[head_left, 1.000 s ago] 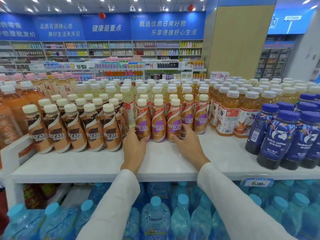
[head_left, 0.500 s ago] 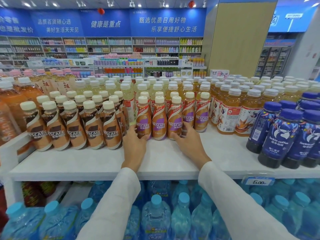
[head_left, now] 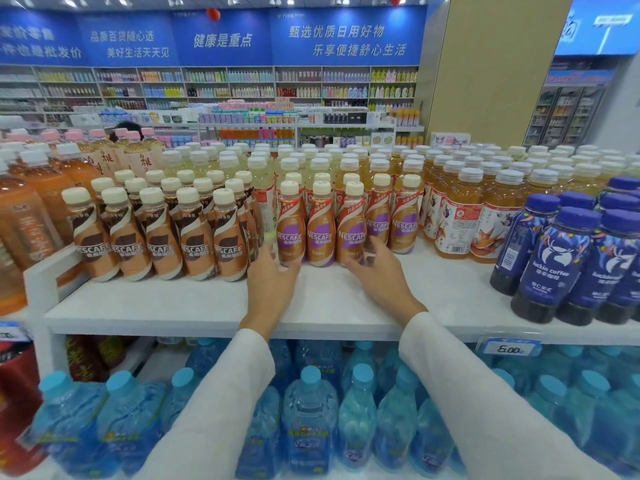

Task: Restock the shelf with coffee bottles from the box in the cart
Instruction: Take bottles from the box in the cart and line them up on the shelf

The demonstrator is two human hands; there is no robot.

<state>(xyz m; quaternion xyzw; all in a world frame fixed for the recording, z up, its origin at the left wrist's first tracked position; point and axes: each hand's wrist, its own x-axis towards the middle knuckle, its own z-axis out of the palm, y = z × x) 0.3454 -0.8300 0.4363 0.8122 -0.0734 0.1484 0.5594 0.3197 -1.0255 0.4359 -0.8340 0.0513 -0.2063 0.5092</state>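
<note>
- Coffee bottles [head_left: 320,233]: a front row of three slim plastic bottles with waisted bodies, glossy tan-and-purple wrap labels and ribbed cream screw caps. Two more stand just behind, to the right. All are upright, long axis vertical, caps up, with the NESCAFE lettering facing you.
- Shelf [head_left: 173,303]: a flat, smooth white board with a raised white lip at its left end. The row stands near the middle of it, set back from the front edge.
- Your left hand [head_left: 272,289]: palm down over the shelf, fingers extended beside the base of the leftmost bottle in the row. It grasps nothing. Blur hides whether the fingertips touch the label.
- Your right hand [head_left: 382,282]: fingers spread and relaxed, tips at the base of the rightmost bottle in the row. Nothing is gripped.
- Brown-label bottles [head_left: 162,244]: the same shape, with swirled brown-and-cream labels, packed just left of the row.
- Tea bottles [head_left: 457,220]: taller, clear amber with white caps, to the right of the row.
- Dark blue bottles [head_left: 554,265]: round-shouldered with blue caps, at the far right.
- Water bottles [head_left: 308,417]: translucent blue plastic, on the level below.
</note>
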